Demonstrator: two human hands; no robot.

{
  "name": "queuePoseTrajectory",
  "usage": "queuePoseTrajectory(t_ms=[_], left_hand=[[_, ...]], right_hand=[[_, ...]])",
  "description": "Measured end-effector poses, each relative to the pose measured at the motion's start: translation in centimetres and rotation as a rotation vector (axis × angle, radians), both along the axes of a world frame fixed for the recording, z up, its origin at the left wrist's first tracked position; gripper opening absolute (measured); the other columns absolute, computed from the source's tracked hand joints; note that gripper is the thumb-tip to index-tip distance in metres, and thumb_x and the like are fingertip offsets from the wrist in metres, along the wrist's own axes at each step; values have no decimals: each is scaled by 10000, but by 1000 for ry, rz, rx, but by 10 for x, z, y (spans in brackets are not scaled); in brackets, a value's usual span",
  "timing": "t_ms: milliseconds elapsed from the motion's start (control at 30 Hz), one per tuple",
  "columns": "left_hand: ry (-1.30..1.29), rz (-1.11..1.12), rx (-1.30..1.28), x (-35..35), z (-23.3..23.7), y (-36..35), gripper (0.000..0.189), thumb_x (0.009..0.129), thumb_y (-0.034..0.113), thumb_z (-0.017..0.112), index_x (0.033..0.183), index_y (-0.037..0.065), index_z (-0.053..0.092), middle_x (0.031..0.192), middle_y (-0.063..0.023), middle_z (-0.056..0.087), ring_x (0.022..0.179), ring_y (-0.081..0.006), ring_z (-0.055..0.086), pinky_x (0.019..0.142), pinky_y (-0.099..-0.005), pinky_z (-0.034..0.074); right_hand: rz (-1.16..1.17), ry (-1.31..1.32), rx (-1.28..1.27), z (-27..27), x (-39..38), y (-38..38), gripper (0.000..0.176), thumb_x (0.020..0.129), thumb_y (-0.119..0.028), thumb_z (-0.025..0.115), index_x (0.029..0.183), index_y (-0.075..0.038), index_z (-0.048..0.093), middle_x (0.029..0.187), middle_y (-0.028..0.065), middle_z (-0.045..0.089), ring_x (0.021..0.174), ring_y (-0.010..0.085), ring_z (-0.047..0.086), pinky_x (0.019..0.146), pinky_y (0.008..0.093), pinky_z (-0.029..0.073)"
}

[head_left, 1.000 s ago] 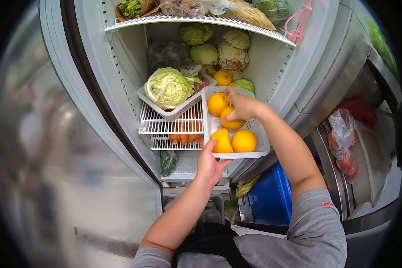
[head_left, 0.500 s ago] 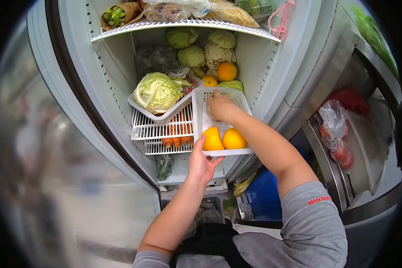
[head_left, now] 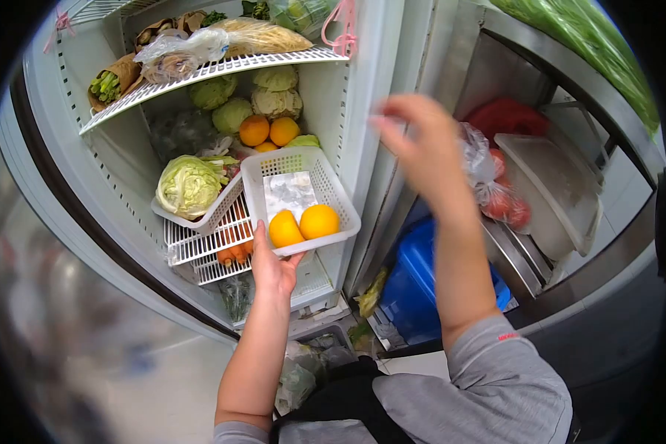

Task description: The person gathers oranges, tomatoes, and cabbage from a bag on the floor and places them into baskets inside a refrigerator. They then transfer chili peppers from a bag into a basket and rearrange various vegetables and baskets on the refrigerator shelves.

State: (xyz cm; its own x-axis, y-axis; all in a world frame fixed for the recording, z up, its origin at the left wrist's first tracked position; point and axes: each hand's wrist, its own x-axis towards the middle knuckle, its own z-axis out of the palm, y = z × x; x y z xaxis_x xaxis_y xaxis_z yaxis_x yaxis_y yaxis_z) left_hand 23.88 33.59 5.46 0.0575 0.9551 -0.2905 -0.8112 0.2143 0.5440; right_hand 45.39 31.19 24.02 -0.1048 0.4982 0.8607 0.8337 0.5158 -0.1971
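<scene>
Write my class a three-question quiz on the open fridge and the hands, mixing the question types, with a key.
1. How many oranges are in the basket that the left hand holds?
2. True or false: the right hand is touching that basket.
3. Which sits in the second basket, beside it?
a) a pumpkin
b) a cabbage
c) a pineapple

Key: 1. two; 2. false; 3. b

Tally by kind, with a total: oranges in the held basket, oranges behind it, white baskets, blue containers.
Front oranges, in the held basket: 2
Back oranges, behind it: 3 visible, one partly hidden
White baskets, the held basket and the cabbage basket: 2
Blue container: 1
Total: 8
</scene>
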Motion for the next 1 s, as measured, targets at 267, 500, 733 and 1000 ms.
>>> queuePoseTrajectory(t_ms=[267,500,733,1000], left_hand=[[116,161,379,14,-42,-27,691,917,173,550,1488,247,168,1456,-87,315,1270,-270,429,1008,-531,420],[1201,543,483,-6,-64,-13,1015,796,-26,706,1532,97,18,1547,-247,28,1429,-403,196,1152,-446,213],[2000,337,1086,-35,-16,-11,702,640,154,792,1297,177,545,1012,-76,592,1051,-280,558,1064,-440,366],[1972,202,1279,-38,-6,11,599,629,243,825,1167,113,595,894,-69,592,861,-290,590,820,-411,451]], right_hand=[[-867,-99,-71,-69,131,-77,375,797,-33,622,1169,-2,587,1157,214,598,1064,398,572,914,448,461],[-562,263,298,-60,115,-62,273,858,-21,490,1100,-10,615,936,176,668,902,324,643,818,394,498],[166,484,257,-35,-3,12,250,823,42,514,1037,-46,608,901,79,663,856,169,633,777,319,505],[191,250,-282,-181,-69,209,279,901,-21,417,1109,-16,603,1032,203,661,975,335,637,871,398,484]])
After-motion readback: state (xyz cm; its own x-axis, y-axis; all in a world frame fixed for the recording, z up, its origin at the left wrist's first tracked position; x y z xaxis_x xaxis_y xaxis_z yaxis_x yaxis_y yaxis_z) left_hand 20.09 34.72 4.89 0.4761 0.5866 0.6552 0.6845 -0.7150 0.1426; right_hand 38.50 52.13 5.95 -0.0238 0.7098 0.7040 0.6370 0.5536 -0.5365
